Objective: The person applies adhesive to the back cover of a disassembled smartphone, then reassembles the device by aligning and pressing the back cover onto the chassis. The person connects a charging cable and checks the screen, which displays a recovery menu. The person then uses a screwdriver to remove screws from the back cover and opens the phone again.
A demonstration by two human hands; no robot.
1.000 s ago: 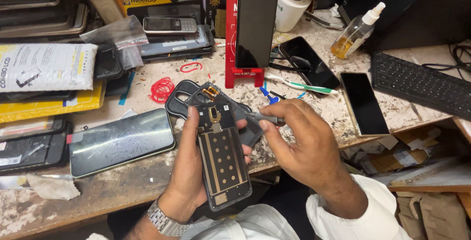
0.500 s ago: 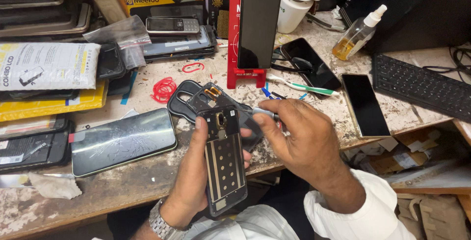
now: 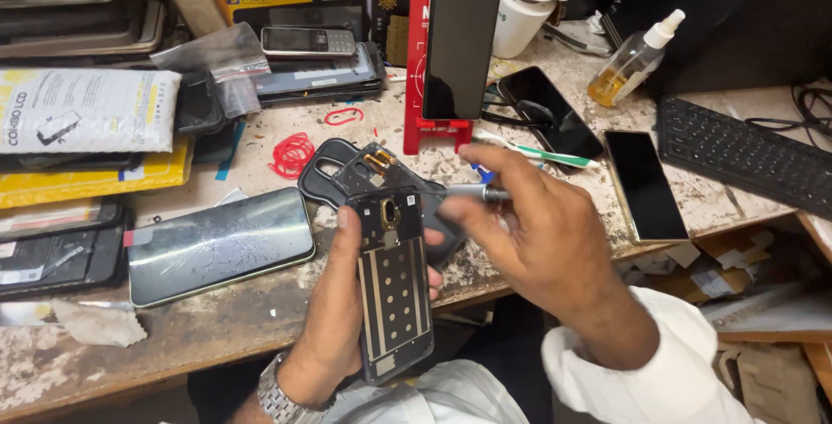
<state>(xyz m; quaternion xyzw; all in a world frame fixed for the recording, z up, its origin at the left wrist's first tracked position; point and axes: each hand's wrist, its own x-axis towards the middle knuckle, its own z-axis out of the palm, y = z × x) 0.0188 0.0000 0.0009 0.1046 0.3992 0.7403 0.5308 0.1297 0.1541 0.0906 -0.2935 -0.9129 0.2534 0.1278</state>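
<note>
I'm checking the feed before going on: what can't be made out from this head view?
- Tool tip: too thin and blurred to tell where it meets the phone frame.
- Tool grip: hidden inside the right hand.
- Frame's left edge: covered by the left hand.
- Black back cover: partly behind the frame.
- Keyboard: cut off by the right edge.

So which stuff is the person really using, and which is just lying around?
In use:
left hand
opened black phone frame
right hand
slim metal tool

Lying about:
cracked phone screen
red rubber bands
clear spray bottle of yellow liquid
black keyboard
</note>
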